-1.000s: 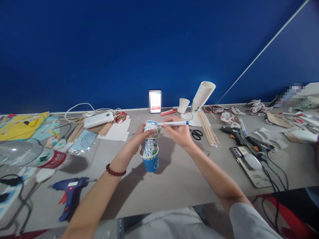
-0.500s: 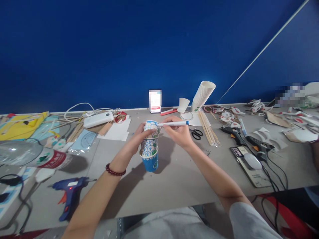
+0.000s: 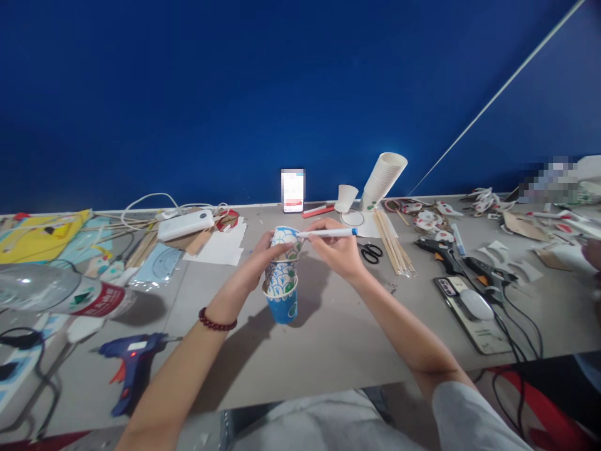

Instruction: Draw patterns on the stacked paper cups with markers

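A stack of paper cups (image 3: 280, 280) stands upright in the middle of the table, patterned with blue scale-like lines; its lowest cup (image 3: 283, 309) is solid blue. My left hand (image 3: 260, 258) is wrapped around the upper part of the stack from the left, thumb across the front. Between the fingers of my right hand (image 3: 337, 252) is a white marker (image 3: 331, 233) with a blue end pointing right. The marker's other end meets the top cup near its upper right edge; the tip itself is too small to make out.
A phone (image 3: 293, 191) leans on the blue wall. Behind my right hand stand white paper cups (image 3: 382, 178), with scissors (image 3: 370, 252) and wooden sticks (image 3: 393, 244) nearer. Glue guns (image 3: 134, 363) lie on both sides. A bottle (image 3: 61, 291) lies left. Another person's hand (image 3: 592, 252) shows far right.
My hands, the cups and the marker hold almost the same position. At the far right edge, another person's hand has come into view beside the white pieces.
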### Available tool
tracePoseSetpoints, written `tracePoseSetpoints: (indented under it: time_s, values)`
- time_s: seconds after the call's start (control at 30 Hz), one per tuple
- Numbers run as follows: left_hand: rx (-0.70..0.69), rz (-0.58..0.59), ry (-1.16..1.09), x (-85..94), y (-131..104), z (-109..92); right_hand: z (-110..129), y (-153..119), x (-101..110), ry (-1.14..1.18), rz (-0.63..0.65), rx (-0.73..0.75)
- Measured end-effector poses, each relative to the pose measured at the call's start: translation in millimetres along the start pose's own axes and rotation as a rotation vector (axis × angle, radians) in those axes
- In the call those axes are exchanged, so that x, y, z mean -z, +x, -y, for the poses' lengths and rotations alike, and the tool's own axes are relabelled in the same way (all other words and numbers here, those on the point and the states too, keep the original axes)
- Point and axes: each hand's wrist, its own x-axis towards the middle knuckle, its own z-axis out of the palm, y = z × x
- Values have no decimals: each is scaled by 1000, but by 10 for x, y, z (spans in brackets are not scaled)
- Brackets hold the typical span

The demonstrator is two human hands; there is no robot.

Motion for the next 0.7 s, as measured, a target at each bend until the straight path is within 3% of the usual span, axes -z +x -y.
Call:
tracePoseSetpoints:
  time_s: [0.37, 0.7]
  values:
    - [13, 38, 7, 10, -6, -9, -68, 8, -12, 50, -39, -18]
    - [-12, 4, 6, 9, 24, 9, 3, 6, 6, 9, -5, -11]
